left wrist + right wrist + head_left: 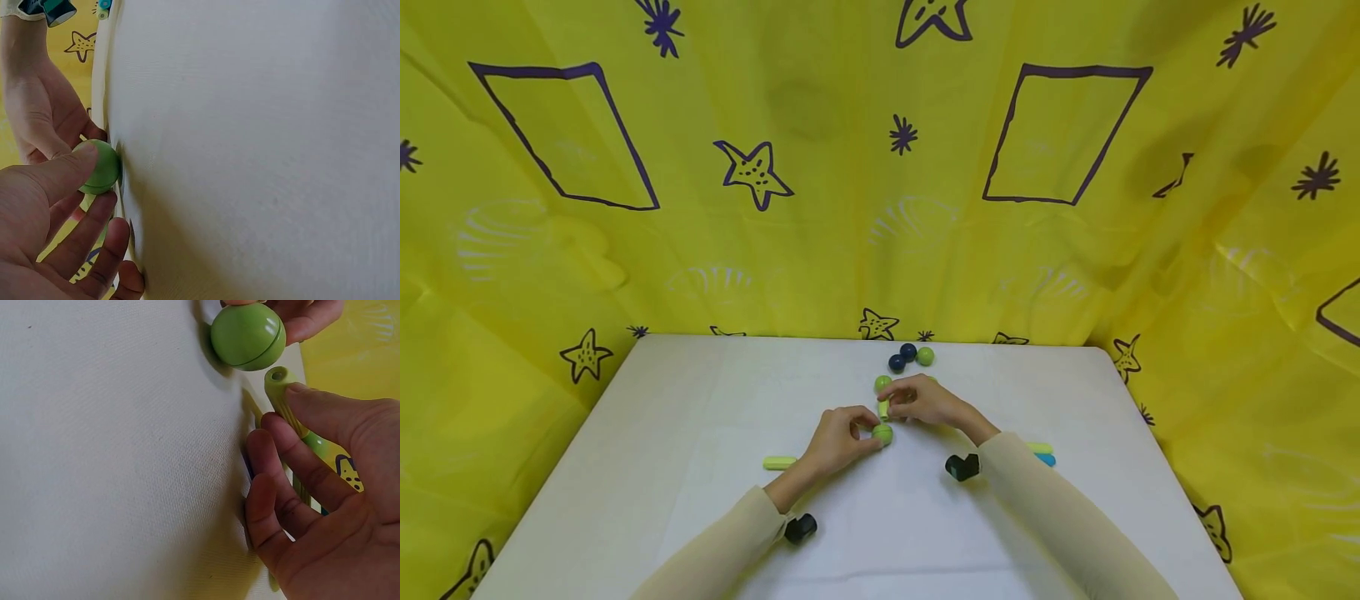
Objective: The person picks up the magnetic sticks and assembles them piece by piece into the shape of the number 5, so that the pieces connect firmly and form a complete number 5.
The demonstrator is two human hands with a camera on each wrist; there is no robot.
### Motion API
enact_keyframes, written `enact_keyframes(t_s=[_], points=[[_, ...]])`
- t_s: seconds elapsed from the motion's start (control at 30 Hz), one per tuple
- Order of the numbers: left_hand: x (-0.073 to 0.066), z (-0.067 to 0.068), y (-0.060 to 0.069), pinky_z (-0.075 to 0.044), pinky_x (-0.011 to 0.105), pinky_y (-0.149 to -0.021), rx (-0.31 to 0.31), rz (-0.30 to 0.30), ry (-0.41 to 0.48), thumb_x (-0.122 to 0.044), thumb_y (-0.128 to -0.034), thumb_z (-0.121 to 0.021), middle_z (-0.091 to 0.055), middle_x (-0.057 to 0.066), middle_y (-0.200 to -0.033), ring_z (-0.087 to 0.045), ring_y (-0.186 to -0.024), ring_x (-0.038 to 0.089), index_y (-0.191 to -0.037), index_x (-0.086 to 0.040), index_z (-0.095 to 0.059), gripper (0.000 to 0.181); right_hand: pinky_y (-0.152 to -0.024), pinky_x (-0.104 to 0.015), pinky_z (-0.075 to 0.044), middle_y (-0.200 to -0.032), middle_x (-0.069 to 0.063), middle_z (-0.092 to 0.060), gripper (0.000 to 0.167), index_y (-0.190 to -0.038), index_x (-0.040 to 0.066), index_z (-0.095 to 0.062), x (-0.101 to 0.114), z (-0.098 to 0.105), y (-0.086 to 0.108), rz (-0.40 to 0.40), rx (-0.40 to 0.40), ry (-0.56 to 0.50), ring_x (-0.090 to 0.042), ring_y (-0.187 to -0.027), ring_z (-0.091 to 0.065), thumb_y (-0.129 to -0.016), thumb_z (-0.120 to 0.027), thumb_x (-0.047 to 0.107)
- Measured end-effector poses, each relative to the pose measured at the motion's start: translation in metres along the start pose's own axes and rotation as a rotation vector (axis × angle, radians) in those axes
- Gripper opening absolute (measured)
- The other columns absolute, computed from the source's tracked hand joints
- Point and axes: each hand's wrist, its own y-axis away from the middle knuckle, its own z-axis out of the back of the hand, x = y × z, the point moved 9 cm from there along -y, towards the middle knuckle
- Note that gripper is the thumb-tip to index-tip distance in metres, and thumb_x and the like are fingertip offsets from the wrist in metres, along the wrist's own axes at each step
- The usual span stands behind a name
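Observation:
In the head view my left hand (837, 439) pinches a shiny green ball (883, 434) between thumb and fingers, just above the white table. A seam line runs round this ball (247, 336) in the right wrist view. My right hand (927, 401) holds a short yellow-green rod (883, 410) between thumb and index finger. The rod's near end (279, 375) has a small hole and faces the ball, with a slight gap between them. Beyond the rod is another green ball (882, 383); whether the two touch I cannot tell.
At the back of the table (730, 392) lie two dark blue balls (902, 358) and a green ball (926, 357). A yellow-green rod (779, 462) lies left. Beside the right sleeve lie another yellow-green rod (1039, 447) and a blue rod (1046, 459). A yellow curtain (820, 250) surrounds the table.

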Motion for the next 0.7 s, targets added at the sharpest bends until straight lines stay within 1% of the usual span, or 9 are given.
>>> enact_keyframes(t_s=[0.1, 0.3, 0.7], points=[[0.0009, -0.0002, -0.0004, -0.041, 0.023, -0.055, -0.009, 0.011, 0.000, -0.014, -0.0815, -0.088, -0.075, -0.002, -0.089, -0.050, -0.060, 0.008, -0.099, -0.010, -0.077, 0.021, -0.070, -0.030, -0.053, -0.099, -0.006, -0.073, 0.025, -0.121, 0.006, -0.073, -0.0008, -0.0002, -0.0004, 0.002, 0.002, 0.004, -0.015, -0.079, -0.061, -0.096, -0.073, 0.008], [0.0029, -0.0003, -0.0022, -0.042, 0.022, -0.056, -0.027, 0.014, -0.004, -0.013, -0.0828, -0.087, -0.074, -0.001, -0.091, -0.050, -0.061, 0.006, -0.101, -0.009, -0.076, 0.021, -0.071, -0.028, -0.052, -0.101, -0.007, -0.073, 0.025, -0.121, 0.006, -0.073, -0.0017, -0.0005, -0.0011, 0.008, 0.005, 0.009, -0.014, -0.081, -0.061, -0.096, -0.073, 0.009], [0.0023, -0.0007, -0.0025, -0.042, 0.022, -0.057, -0.010, 0.025, -0.005, -0.014, -0.0834, -0.086, -0.074, -0.001, -0.092, -0.050, -0.062, 0.005, -0.102, -0.010, -0.075, 0.022, -0.070, -0.027, -0.052, -0.101, -0.005, -0.073, 0.024, -0.120, 0.007, -0.073, -0.0022, -0.0014, -0.0008, -0.003, 0.004, 0.012, -0.014, -0.081, -0.061, -0.096, -0.073, 0.008]])
